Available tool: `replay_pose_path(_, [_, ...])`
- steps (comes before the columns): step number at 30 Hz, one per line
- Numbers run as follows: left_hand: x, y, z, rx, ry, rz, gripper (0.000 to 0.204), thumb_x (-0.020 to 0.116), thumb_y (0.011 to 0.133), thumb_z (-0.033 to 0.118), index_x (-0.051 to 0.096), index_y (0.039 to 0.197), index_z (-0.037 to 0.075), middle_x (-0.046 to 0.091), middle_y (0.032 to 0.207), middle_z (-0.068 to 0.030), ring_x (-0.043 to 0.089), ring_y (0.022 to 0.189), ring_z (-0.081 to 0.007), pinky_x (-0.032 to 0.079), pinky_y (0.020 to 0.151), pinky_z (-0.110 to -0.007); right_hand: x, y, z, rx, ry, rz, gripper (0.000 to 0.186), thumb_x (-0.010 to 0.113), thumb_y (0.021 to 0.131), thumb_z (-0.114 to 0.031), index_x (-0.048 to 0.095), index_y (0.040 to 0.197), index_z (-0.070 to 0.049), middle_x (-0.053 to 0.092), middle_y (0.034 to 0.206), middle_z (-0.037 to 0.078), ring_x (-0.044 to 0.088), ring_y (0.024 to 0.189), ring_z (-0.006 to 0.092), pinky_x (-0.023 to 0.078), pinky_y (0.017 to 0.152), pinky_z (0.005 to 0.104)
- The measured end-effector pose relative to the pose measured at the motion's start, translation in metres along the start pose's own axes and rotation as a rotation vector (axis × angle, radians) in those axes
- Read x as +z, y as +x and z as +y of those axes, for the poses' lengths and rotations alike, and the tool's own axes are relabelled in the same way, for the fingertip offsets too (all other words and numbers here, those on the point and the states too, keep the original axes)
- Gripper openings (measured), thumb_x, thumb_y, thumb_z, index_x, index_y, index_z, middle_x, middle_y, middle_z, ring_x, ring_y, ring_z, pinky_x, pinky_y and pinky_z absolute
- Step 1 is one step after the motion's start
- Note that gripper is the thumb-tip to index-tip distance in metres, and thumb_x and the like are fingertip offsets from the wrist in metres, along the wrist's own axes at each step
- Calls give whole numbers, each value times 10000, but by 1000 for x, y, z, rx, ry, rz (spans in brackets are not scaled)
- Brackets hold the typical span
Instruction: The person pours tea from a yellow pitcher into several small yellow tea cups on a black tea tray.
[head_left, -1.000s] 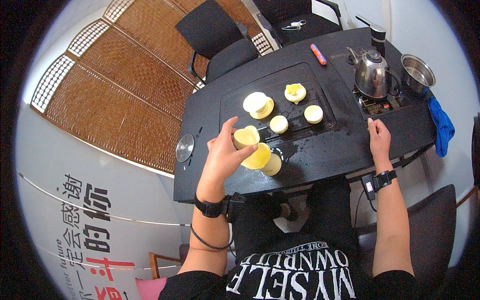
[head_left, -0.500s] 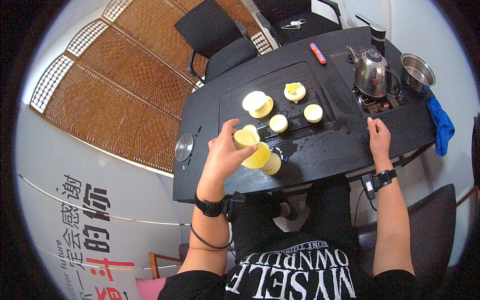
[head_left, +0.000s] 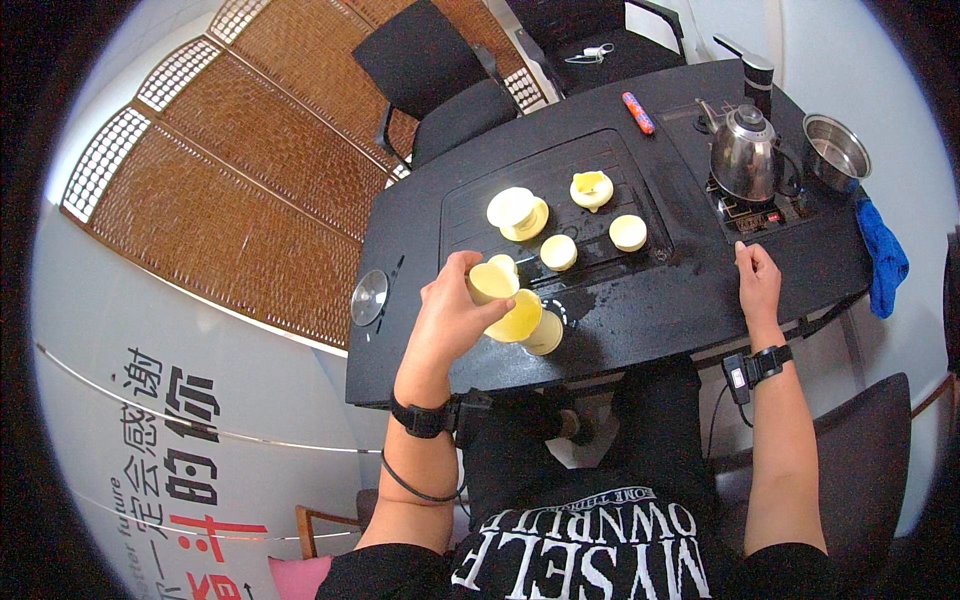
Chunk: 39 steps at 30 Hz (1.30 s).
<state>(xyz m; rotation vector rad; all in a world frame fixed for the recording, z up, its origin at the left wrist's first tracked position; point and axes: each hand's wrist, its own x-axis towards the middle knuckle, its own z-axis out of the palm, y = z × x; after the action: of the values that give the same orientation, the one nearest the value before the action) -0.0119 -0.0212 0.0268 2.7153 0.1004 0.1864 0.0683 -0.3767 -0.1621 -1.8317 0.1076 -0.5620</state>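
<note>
L hand (head_left: 450,310) grips a small pale-yellow cup (head_left: 490,284) btwn thumb & fingers, just above mouth of a taller pale-yellow pitcher (head_left: 543,333); can't tell if they touch. Pitcher stands nr the front edge of the black tabletop (head_left: 640,310). R hand (head_left: 759,282) nr same edge, over to the right, fingers curled in, nothing visible in it.

Beyond: inset black tea tray (head_left: 553,180) w/ two pale-yellow teacups, left one (head_left: 558,252) & right one (head_left: 628,233), plus notched-rim bowl (head_left: 591,192) & stacked teaware piece (head_left: 514,210) on a saucer (head_left: 537,226) behind. Wet patches nr tray's front.

Right side: steel kettle (head_left: 742,165) on elec hob, steel pot (head_left: 836,150) beside it, blue cloth (head_left: 881,258) over edge. Far left: clear round lid (head_left: 370,297). Back: red-orange tube-shaped pkg (head_left: 638,113), black office chair (head_left: 430,75), woven screen (head_left: 240,140).
</note>
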Motion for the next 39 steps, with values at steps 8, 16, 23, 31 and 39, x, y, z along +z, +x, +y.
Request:
replay_pose_path(8, [-1, -2, 1, 39, -16, -11, 568, 770, 664, 219, 528, 1126, -4, 625, 1021, -173, 585, 1003, -302, 391, 921, -373, 0, 0, 3, 0, -3, 0, 363, 554, 917, -262, 445, 665, -25, 394, 584, 2, 352, 565, 85, 324, 524, 270])
replay_pose_path(16, [-3, -4, 2, 41, -54, -34, 550, 750, 677, 239, 528, 1123, 8, 617, 1019, -166, 547, 1030, -340, 311, 977, -406, 0, 0, 2, 8, -28, 2, 365, 552, 918, -271, 459, 676, -14, 416, 585, 14, 367, 559, 94, 340, 530, 276])
replay_pose_path(23, [-3, -4, -2, 58, -37, -28, 550, 744, 676, 240, 527, 1129, 15, 605, 1050, -162, 542, 1041, -316, 296, 981, -402, 0, 1, 5, -4, -22, 11, 356, 555, 917, -264, 468, 681, -13, 421, 586, 16, 372, 558, 95, 343, 529, 274])
replay_pose_path(31, [-4, -5, 2, 81, -14, -19, 551, 740, 681, 236, 520, 1138, 22, 597, 1051, -156, 545, 1039, -304, 278, 984, -394, 0, 0, 1, -18, -31, 15, 362, 553, 918, -268, 465, 680, -10, 416, 585, 23, 371, 558, 100, 343, 529, 278])
replay_pose_path(39, [-5, -6, 2, 177, 99, 51, 563, 775, 655, 177, 526, 1132, 8, 617, 1018, -181, 597, 991, -317, 453, 872, -370, 1, 0, 5, -12, -14, 7, 362, 554, 917, -269, 464, 679, -12, 418, 581, 23, 369, 553, 104, 341, 525, 282])
